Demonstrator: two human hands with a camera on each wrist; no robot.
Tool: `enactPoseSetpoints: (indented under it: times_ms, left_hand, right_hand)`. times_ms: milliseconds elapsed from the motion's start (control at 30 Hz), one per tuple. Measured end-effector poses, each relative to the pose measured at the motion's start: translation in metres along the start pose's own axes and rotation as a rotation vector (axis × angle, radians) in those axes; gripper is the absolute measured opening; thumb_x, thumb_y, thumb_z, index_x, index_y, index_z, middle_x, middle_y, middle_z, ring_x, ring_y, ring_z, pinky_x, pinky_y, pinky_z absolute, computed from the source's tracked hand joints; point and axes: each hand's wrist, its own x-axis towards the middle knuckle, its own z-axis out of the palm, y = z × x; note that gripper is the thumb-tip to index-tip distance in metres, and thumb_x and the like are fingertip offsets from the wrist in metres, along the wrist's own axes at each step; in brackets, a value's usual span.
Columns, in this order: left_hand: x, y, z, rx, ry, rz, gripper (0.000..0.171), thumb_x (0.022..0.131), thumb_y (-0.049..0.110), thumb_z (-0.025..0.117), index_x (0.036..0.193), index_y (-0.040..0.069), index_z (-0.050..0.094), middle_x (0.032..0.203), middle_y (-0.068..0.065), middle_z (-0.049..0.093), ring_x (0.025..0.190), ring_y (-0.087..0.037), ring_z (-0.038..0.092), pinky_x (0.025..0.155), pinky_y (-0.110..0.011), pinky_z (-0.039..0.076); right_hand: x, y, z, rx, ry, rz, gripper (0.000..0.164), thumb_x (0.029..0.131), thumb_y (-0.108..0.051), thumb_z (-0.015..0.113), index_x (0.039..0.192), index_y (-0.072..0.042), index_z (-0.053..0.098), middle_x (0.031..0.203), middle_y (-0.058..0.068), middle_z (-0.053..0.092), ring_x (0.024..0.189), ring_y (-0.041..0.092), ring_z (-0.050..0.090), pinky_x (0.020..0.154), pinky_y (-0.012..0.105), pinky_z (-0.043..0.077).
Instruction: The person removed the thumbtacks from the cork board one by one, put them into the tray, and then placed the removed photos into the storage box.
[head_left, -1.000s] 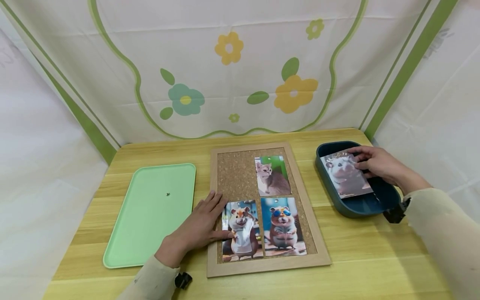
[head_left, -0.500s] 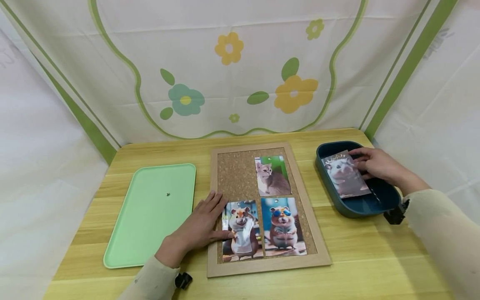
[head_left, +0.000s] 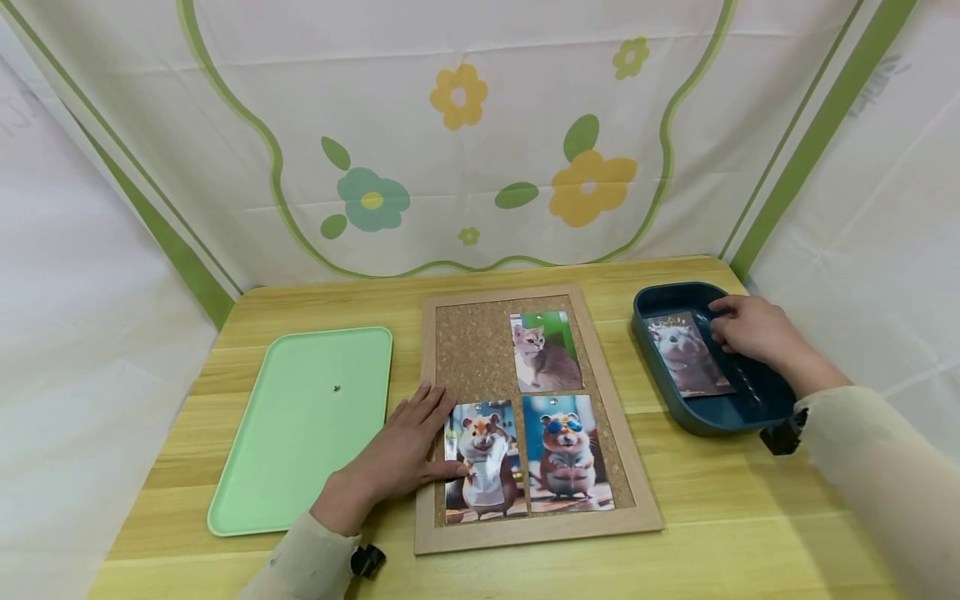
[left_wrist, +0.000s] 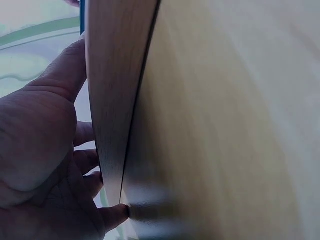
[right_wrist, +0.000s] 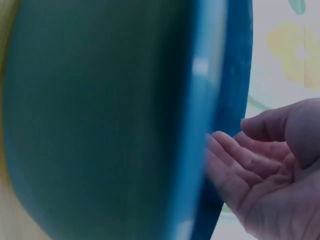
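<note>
Between two and three o'clock from corkboard (head_left: pixel 472 350), blue bin (head_left: pixel 701 421); hamster photo (head_left: pixel 690 360) inside, toward nine. Right hand (head_left: pixel 757 332) at bin's two o'clock, fingers loosely bent, nothing visibly held. Left hand (head_left: pixel 397 454) spread, touching corkboard's nine o'clock edge. Best: handle photo by edges; brace corkboard.

I see the animal photo (head_left: pixel 686 358) lying face up in the dark blue bin (head_left: pixel 705 422). The framed corkboard (head_left: pixel 472 346) lies flat.

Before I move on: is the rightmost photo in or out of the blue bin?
In: the rightmost photo lies within the walls of the blue bin, and the right hand isn't gripping it.
</note>
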Motion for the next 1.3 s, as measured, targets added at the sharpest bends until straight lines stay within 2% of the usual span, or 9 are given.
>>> enactPoseSetpoints:
  times_ms: [167, 267, 333, 500, 600, 767, 1000, 1167, 1300]
  left_hand:
    - [0.000, 0.001, -0.001, -0.006, -0.001, -0.004, 0.108, 0.093, 0.070, 0.066, 0.169, 0.008, 0.020, 0.177, -0.016, 0.013, 0.164, -0.037, 0.003, 0.128, -0.064, 0.018]
    - [0.000, 0.001, -0.001, -0.014, -0.004, -0.005, 0.109, 0.093, 0.070, 0.066, 0.169, 0.008, 0.020, 0.177, -0.016, 0.013, 0.164, -0.037, 0.003, 0.128, -0.064, 0.017]
    - [0.000, 0.001, -0.001, -0.020, -0.004, -0.007, 0.109, 0.093, 0.069, 0.067, 0.169, 0.008, 0.019, 0.177, -0.016, 0.013, 0.164, -0.037, 0.003, 0.128, -0.064, 0.017]
    - [0.000, 0.001, -0.001, -0.034, 0.002, -0.007, 0.109, 0.092, 0.069, 0.068, 0.169, 0.008, 0.020, 0.177, -0.016, 0.013, 0.164, -0.037, 0.003, 0.128, -0.064, 0.017]
    - [0.000, 0.001, -0.001, -0.036, 0.003, -0.003, 0.109, 0.092, 0.068, 0.068, 0.169, 0.009, 0.020, 0.176, -0.016, 0.014, 0.164, -0.037, 0.003, 0.128, -0.064, 0.017]
    - [0.001, 0.002, -0.003, -0.022, -0.003, -0.008, 0.108, 0.092, 0.069, 0.067, 0.169, 0.009, 0.021, 0.176, -0.016, 0.015, 0.164, -0.037, 0.005, 0.128, -0.064, 0.019]
    - [0.006, 0.004, -0.009, 0.010, 0.035, 0.004, 0.099, 0.094, 0.065, 0.069, 0.164, 0.004, 0.035, 0.171, -0.022, 0.030, 0.160, -0.045, 0.021, 0.123, -0.069, 0.027]
    - [0.007, 0.005, -0.009, 0.043, 0.065, 0.008, 0.094, 0.094, 0.062, 0.071, 0.162, 0.003, 0.040, 0.167, -0.023, 0.036, 0.158, -0.046, 0.027, 0.120, -0.071, 0.030]
    - [0.008, 0.006, -0.011, 0.066, 0.093, 0.012, 0.087, 0.096, 0.059, 0.070, 0.159, 0.005, 0.046, 0.164, -0.022, 0.042, 0.155, -0.045, 0.033, 0.119, -0.071, 0.032]
  right_hand:
    - [-0.004, -0.015, 0.006, -0.039, 0.084, -0.045, 0.047, 0.106, -0.018, 0.046, 0.142, 0.011, 0.055, 0.085, 0.016, 0.073, 0.069, 0.022, 0.067, 0.062, 0.033, 0.047]
    - [-0.008, -0.026, 0.011, -0.055, 0.132, -0.067, 0.045, 0.107, -0.019, 0.044, 0.139, 0.009, 0.059, 0.066, 0.006, 0.062, 0.058, 0.021, 0.055, 0.058, 0.035, 0.038]
    - [-0.011, -0.034, 0.015, -0.047, 0.156, -0.072, 0.044, 0.107, -0.019, 0.044, 0.137, 0.008, 0.061, 0.064, 0.006, 0.059, 0.055, 0.021, 0.051, 0.057, 0.035, 0.037]
    - [-0.020, -0.055, 0.023, 0.004, 0.215, -0.073, 0.042, 0.108, -0.021, 0.044, 0.135, 0.006, 0.063, 0.094, 0.022, 0.073, 0.059, 0.022, 0.058, 0.053, 0.035, 0.043]
    - [-0.026, -0.068, 0.026, 0.032, 0.233, -0.075, 0.042, 0.109, -0.025, 0.045, 0.134, 0.003, 0.064, 0.109, 0.024, 0.075, 0.068, 0.022, 0.065, 0.055, 0.035, 0.046]
    - [-0.037, -0.091, 0.035, 0.056, 0.282, -0.106, 0.042, 0.109, -0.029, 0.046, 0.133, -0.003, 0.068, 0.102, 0.018, 0.075, 0.064, 0.021, 0.060, 0.055, 0.035, 0.043]
    - [-0.045, -0.124, 0.049, 0.068, 0.345, -0.199, 0.038, 0.111, -0.026, 0.047, 0.128, -0.002, 0.070, 0.097, 0.015, 0.074, 0.061, 0.019, 0.055, 0.061, 0.035, 0.044]
    - [-0.043, -0.140, 0.065, 0.063, 0.334, -0.245, 0.033, 0.109, -0.020, 0.049, 0.124, -0.001, 0.071, 0.099, 0.016, 0.074, 0.061, 0.019, 0.055, 0.060, 0.035, 0.045]
    - [-0.041, -0.145, 0.078, 0.065, 0.308, -0.256, 0.031, 0.108, -0.017, 0.052, 0.124, 0.001, 0.071, 0.106, 0.019, 0.073, 0.073, 0.024, 0.063, 0.065, 0.039, 0.051]
